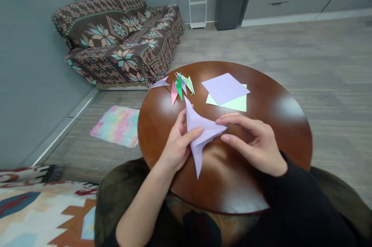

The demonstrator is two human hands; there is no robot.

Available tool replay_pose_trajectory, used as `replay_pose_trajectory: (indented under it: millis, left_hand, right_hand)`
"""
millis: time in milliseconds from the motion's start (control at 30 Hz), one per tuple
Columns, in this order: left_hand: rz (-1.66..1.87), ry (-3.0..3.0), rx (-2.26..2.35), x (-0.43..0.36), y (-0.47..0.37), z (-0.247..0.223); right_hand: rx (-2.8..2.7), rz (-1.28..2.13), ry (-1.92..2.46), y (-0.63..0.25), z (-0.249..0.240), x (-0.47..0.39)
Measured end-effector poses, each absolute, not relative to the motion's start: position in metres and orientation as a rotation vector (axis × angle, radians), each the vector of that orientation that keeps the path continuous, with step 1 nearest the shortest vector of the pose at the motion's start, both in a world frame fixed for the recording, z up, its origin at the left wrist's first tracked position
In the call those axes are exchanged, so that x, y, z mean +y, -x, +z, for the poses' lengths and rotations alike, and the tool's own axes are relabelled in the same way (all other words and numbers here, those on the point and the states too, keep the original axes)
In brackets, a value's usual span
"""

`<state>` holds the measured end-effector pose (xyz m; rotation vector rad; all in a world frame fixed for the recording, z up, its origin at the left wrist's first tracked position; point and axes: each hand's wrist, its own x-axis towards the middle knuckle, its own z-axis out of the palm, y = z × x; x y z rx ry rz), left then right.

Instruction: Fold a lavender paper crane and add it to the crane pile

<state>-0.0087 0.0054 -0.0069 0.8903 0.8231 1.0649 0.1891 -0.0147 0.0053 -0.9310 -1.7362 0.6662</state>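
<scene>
A partly folded lavender origami paper, with several long points spreading out, is above the near half of the round table. My left hand grips it from the left, thumb pressed on top and the other fingers behind it. At the paper's right-hand point is my right hand, thumb and fingers apart. Its fingertips are at the upper edge of that point, and the thumb lies just below the tip; whether the thumb touches the paper I cannot tell.
Several folded paper cranes in green, pink and lavender lie at the back left of the brown table. A lavender sheet overlaps a pale green sheet. Beyond stands a patterned sofa.
</scene>
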Motion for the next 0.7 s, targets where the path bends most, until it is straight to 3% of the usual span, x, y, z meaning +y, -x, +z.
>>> replay_pose_trajectory:
  millis: [700]
  left_hand:
    - [0.991, -0.769, 0.741, 0.0022, 0.0087, -0.0005]
  right_hand:
    - [-1.591, 0.551, 0.892, -0.1873, -0.0006, -0.0098]
